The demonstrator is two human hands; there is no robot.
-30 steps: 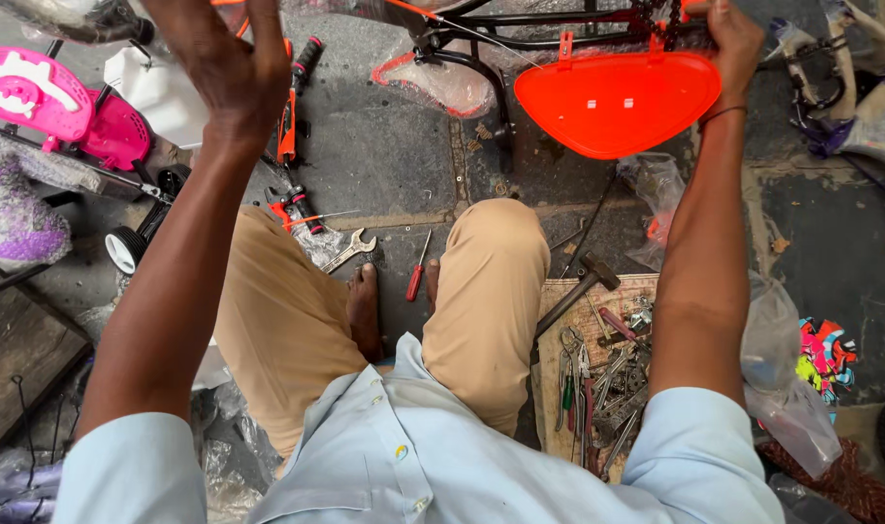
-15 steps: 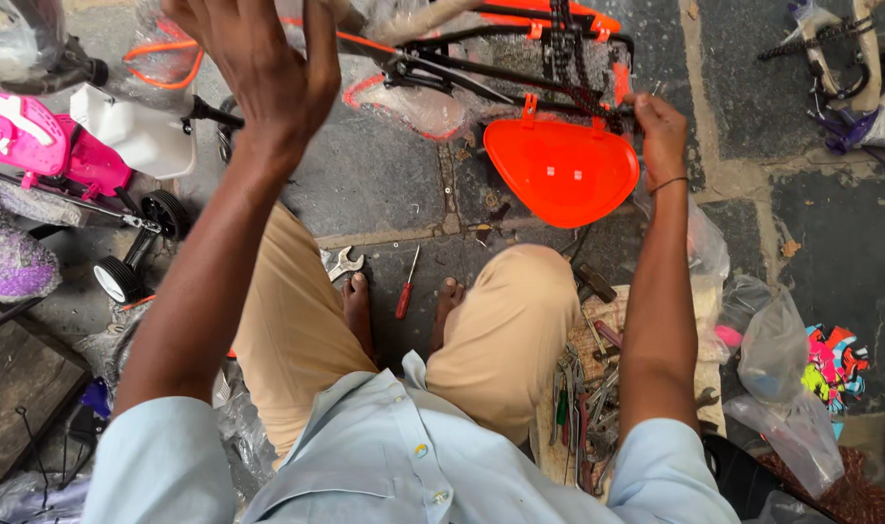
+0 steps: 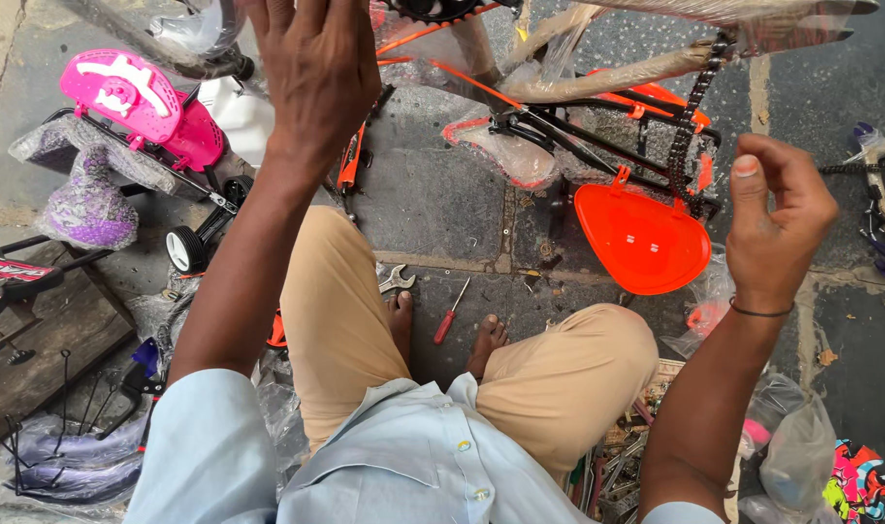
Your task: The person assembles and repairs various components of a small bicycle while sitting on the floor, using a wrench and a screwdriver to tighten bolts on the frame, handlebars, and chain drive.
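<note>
**An open-air cycle repair spot on a stone pavement**

From my remote seat I take this for a street-side bicycle workshop. The ground is grey paving slabs (image 3: 442, 194) with gritty joints, not an indoor floor. At twelve to two o'clock lies a bicycle frame (image 3: 597, 82) partly in plastic wrap, with its chain (image 3: 690, 116) hanging and an orange chain guard (image 3: 641, 238) beside it. At ten o'clock I see a pink child seat (image 3: 137, 102) and a small stabiliser wheel (image 3: 185, 249). Near the centre, loose on the stones, rest a spanner (image 3: 396, 281) and a red-handled screwdriver (image 3: 450, 312). At five o'clock a heap of hand tools (image 3: 622, 466) sits beside plastic bags (image 3: 796, 456).
</note>
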